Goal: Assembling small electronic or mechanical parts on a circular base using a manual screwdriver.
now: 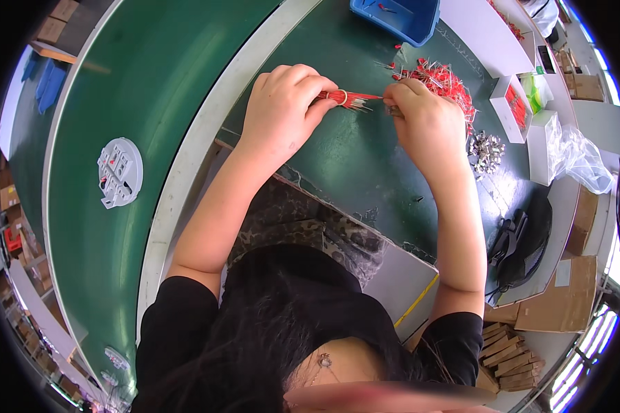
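Note:
My left hand (282,103) is closed around a bundle of thin red wires (355,101) tied with a pale band, their silvery ends pointing right. With fingertips pinched together, my right hand (430,124) grips the end of one red wire drawn out from the bundle. A small metallic bit shows under those fingers, too small to name. Just behind the right hand lies a heap of red pieces with silvery leads (455,86). Beside the right wrist is a pile of small shiny metal parts (486,153).
A blue bin (424,27) stands at the back. On the right are a white box of red wires (513,110), a clear plastic bag (582,162) and a black bag (527,237). Left of the bench, a green conveyor belt (179,82) carries a round grey plastic part (122,168).

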Available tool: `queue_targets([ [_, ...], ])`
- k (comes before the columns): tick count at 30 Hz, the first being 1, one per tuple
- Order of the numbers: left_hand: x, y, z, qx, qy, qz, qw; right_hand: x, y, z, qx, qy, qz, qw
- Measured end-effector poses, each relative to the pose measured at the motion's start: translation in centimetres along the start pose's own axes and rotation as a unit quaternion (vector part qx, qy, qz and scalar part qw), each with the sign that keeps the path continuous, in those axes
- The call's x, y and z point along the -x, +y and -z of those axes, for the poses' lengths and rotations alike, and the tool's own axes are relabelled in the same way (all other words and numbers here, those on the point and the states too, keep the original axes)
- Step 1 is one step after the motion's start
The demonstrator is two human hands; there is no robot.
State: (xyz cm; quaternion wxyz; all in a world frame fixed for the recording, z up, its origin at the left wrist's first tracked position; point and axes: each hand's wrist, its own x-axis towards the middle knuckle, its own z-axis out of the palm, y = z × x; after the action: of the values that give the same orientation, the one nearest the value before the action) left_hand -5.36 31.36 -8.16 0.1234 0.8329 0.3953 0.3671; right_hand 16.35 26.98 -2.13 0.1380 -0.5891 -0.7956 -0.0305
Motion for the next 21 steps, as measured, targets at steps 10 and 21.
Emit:
queue_targets([
  [10,-1.5,4.3,0.7,0.025,0.012,-0.106,0.994,2.2,-2.8,4.5,0.11,0.011,0.023,0.994],
  [21,2.8,6.4,-1.0,0.357,-0.048,0.073,0.93,7.4,-4.4,2.6,-0.277,0.101,-0.145,0.945],
])
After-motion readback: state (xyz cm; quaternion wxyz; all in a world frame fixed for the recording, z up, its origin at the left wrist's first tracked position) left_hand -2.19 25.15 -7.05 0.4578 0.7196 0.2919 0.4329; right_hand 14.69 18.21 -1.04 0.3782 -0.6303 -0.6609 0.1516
